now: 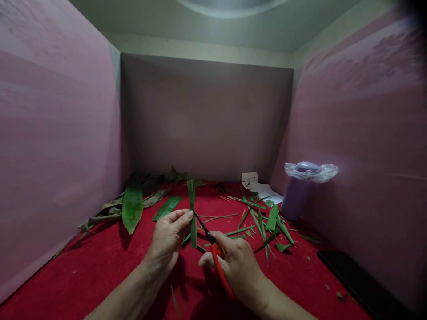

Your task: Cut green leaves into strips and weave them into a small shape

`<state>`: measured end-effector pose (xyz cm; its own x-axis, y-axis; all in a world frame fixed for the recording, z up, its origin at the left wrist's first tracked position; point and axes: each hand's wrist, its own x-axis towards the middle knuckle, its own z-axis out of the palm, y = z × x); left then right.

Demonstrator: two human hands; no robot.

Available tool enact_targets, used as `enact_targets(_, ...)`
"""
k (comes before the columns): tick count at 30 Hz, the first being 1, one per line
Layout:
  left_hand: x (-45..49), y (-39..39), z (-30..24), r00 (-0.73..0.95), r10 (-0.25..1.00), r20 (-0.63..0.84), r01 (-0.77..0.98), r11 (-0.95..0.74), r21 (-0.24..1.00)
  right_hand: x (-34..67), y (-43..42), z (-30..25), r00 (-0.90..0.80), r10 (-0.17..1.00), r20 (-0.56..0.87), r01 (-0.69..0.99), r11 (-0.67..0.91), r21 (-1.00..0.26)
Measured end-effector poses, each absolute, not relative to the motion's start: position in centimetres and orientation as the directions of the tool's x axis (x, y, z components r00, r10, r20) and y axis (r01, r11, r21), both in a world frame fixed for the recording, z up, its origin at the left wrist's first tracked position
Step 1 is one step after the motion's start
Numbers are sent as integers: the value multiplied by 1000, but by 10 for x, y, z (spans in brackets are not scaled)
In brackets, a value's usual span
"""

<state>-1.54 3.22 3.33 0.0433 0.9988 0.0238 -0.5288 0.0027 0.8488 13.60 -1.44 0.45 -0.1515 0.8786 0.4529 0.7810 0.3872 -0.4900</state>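
My left hand [169, 233] pinches a narrow strip of green leaf [191, 192] near its middle, holding it upright above the red cloth. In my right hand [238, 262] is a pair of scissors [217, 264] with red handles and dark blades. The blade tips reach the leaf strip just beside my left thumb; whether they are cutting into it I cannot make out. Behind the left hand lies a broad cut leaf piece [167, 208]. Several thin green leaf scraps [260, 218] are scattered to the right of the scissors.
A large green leaf [132, 209] rests on dry leaves [111, 212] at the left. On the right stand a purple bottle [296, 198] with clear plastic around its top, white papers [265, 192] and a long black object [353, 278]. Pink walls [360, 133] flank the red cloth [110, 271].
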Motion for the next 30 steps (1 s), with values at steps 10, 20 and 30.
enact_targets(10, -15, 34, 32, 47, 999, 18, -522, 9, 853, 136, -16, 7, -151, 895, 420, 763, 376, -526)
enact_targets(20, -13, 33, 32, 41, 999, 16, -536, 9, 844, 134, -15, 5, -141, 884, 445, 766, 382, -516)
enact_targets(30, -13, 35, 26, 67, 998, -11, -578, 47, 814, 132, -16, 5, -157, 896, 414, 734, 387, -558)
